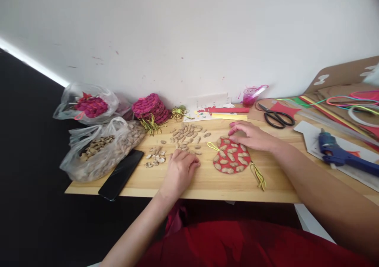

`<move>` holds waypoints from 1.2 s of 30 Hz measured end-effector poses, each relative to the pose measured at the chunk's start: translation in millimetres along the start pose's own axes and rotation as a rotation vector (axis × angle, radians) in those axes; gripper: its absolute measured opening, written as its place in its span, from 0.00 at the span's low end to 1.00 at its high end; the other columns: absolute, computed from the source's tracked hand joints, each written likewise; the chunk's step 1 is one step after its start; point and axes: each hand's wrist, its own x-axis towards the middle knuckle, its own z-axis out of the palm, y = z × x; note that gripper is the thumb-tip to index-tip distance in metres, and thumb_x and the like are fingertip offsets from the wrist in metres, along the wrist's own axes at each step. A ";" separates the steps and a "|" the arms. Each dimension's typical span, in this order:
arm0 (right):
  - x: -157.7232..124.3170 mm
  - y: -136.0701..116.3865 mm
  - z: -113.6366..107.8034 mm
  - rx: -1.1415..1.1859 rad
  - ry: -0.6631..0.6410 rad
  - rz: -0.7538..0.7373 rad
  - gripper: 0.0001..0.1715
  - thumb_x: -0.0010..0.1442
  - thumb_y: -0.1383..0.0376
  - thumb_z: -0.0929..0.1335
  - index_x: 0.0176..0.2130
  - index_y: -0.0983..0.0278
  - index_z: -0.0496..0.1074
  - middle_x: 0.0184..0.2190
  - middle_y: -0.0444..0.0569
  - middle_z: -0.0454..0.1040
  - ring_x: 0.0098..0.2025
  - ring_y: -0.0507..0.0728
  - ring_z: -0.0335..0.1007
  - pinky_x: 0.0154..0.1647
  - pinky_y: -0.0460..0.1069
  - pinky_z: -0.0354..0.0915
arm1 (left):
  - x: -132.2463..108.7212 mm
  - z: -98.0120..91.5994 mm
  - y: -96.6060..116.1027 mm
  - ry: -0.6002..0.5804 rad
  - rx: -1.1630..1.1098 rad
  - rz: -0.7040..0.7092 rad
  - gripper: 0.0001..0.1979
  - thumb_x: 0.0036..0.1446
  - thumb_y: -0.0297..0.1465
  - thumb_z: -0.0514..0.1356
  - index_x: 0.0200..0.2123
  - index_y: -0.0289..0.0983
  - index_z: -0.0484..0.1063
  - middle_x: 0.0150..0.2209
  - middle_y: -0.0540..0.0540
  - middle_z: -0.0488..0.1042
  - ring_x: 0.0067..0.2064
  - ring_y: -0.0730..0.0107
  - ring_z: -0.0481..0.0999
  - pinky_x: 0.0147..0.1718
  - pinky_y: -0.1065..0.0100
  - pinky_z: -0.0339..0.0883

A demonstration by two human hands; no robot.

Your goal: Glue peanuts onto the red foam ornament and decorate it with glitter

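Note:
A red heart-shaped piece point(227, 166) lies on the wooden table, its face covered with several peanuts in their shells. One yellow cord loop point(212, 146) sticks out at its left, and a yellow cord tassel point(258, 176) hangs off its lower right. My right hand point(251, 136) rests over the upper edge of the red piece, fingers stretched forward and apart, touching it. To the left, my left hand point(181, 167) rests on the table with curled fingers; whatever they may hold is hidden. Loose peanuts point(188, 135) are spread just beyond it, and broken shells point(155, 156) lie to its left.
At left are plastic bags point(97, 150) of peanuts and shells, a black phone point(121, 174) and stacked magenta pieces point(151, 108). Toward the back stands a cup of pink paint point(250, 97). Scissors point(276, 117) and a blue glue gun point(340, 152) lie at right.

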 end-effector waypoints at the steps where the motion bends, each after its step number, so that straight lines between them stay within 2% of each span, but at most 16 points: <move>1: -0.1 -0.6 -0.4 -0.006 -0.003 0.007 0.21 0.60 0.49 0.68 0.44 0.61 0.78 0.60 0.59 0.72 0.63 0.71 0.66 0.65 0.68 0.57 | 2.1 1.0 0.2 0.016 0.016 -0.002 0.03 0.62 0.29 0.63 0.35 0.39 0.78 0.38 0.46 0.80 0.45 0.56 0.72 0.45 0.55 0.62; 6: -1.7 -5.8 -3.5 -0.004 -0.013 0.020 0.21 0.60 0.49 0.67 0.43 0.60 0.78 0.59 0.57 0.72 0.62 0.71 0.68 0.64 0.68 0.60 | 8.0 -4.9 -9.5 0.149 -0.034 0.050 0.10 0.67 0.30 0.57 0.41 0.38 0.79 0.40 0.44 0.80 0.44 0.59 0.73 0.48 0.57 0.67; 10: -2.2 -6.6 -3.7 0.011 0.002 0.017 0.20 0.60 0.49 0.68 0.42 0.60 0.78 0.59 0.58 0.73 0.61 0.71 0.69 0.63 0.68 0.61 | 1.4 -25.9 -46.5 0.224 0.003 -0.055 0.13 0.68 0.30 0.54 0.48 0.36 0.77 0.48 0.39 0.79 0.51 0.57 0.75 0.55 0.53 0.67; 14: -1.4 -4.0 -2.8 0.021 0.002 0.029 0.22 0.59 0.47 0.67 0.42 0.60 0.78 0.60 0.58 0.72 0.61 0.71 0.69 0.64 0.68 0.60 | -5.3 -38.7 -89.3 0.185 0.091 -0.192 0.18 0.67 0.35 0.54 0.54 0.34 0.73 0.55 0.34 0.76 0.59 0.51 0.73 0.60 0.48 0.64; 17: -0.7 -1.5 -1.9 0.024 0.001 0.035 0.23 0.59 0.46 0.67 0.42 0.59 0.79 0.60 0.57 0.72 0.62 0.71 0.68 0.65 0.68 0.59 | -5.0 -33.7 -103.7 0.143 0.110 -0.231 0.23 0.66 0.38 0.56 0.60 0.34 0.69 0.62 0.32 0.70 0.65 0.48 0.67 0.63 0.45 0.59; 19: -0.3 0.4 -1.1 0.022 0.010 0.035 0.22 0.58 0.46 0.68 0.42 0.58 0.79 0.60 0.57 0.72 0.61 0.71 0.69 0.65 0.68 0.59 | -3.2 -27.7 -105.1 0.098 0.108 -0.262 0.25 0.66 0.39 0.57 0.62 0.36 0.67 0.65 0.33 0.67 0.67 0.47 0.63 0.64 0.43 0.57; 21: 0.0 2.4 -0.2 0.017 0.021 0.029 0.22 0.58 0.46 0.68 0.41 0.58 0.79 0.60 0.57 0.72 0.61 0.71 0.70 0.64 0.68 0.61 | -1.5 -23.5 -103.5 0.081 0.077 -0.280 0.25 0.65 0.41 0.59 0.62 0.38 0.68 0.65 0.35 0.68 0.67 0.46 0.63 0.64 0.42 0.56; 25: 0.9 6.8 1.0 0.014 0.028 0.017 0.21 0.58 0.46 0.68 0.40 0.56 0.79 0.60 0.56 0.73 0.60 0.71 0.71 0.62 0.69 0.64 | -2.4 -23.1 -99.7 0.139 0.005 -0.250 0.20 0.62 0.38 0.62 0.55 0.36 0.74 0.57 0.36 0.75 0.60 0.50 0.71 0.61 0.47 0.62; 30: 0.8 6.6 0.9 0.010 0.025 0.025 0.21 0.58 0.46 0.68 0.41 0.56 0.79 0.60 0.55 0.73 0.60 0.71 0.71 0.63 0.69 0.63 | -10.5 -27.4 -91.5 0.201 -0.046 -0.256 0.13 0.63 0.37 0.62 0.45 0.36 0.78 0.48 0.37 0.77 0.52 0.56 0.76 0.56 0.53 0.68; 33: 0.4 4.6 1.2 0.067 0.071 0.070 0.20 0.57 0.47 0.69 0.40 0.57 0.79 0.57 0.55 0.76 0.58 0.71 0.73 0.61 0.67 0.65 | -21.7 -35.9 -78.8 0.306 -0.122 -0.284 0.15 0.67 0.38 0.56 0.46 0.36 0.78 0.49 0.39 0.77 0.53 0.58 0.75 0.58 0.55 0.66; 35: 1.2 3.9 1.3 0.175 0.177 0.152 0.21 0.58 0.47 0.69 0.41 0.58 0.77 0.50 0.54 0.80 0.53 0.69 0.76 0.58 0.66 0.68 | -35.8 -45.0 -66.4 0.492 -0.270 -0.335 0.17 0.70 0.39 0.52 0.44 0.38 0.79 0.47 0.41 0.78 0.54 0.60 0.75 0.59 0.56 0.64; 36: 1.9 3.0 0.9 0.233 0.255 0.199 0.21 0.58 0.46 0.69 0.41 0.58 0.77 0.47 0.53 0.81 0.51 0.69 0.77 0.57 0.65 0.69 | -45.2 -49.7 -59.3 0.530 -0.353 -0.385 0.18 0.70 0.40 0.52 0.43 0.38 0.79 0.47 0.43 0.79 0.53 0.60 0.75 0.58 0.57 0.65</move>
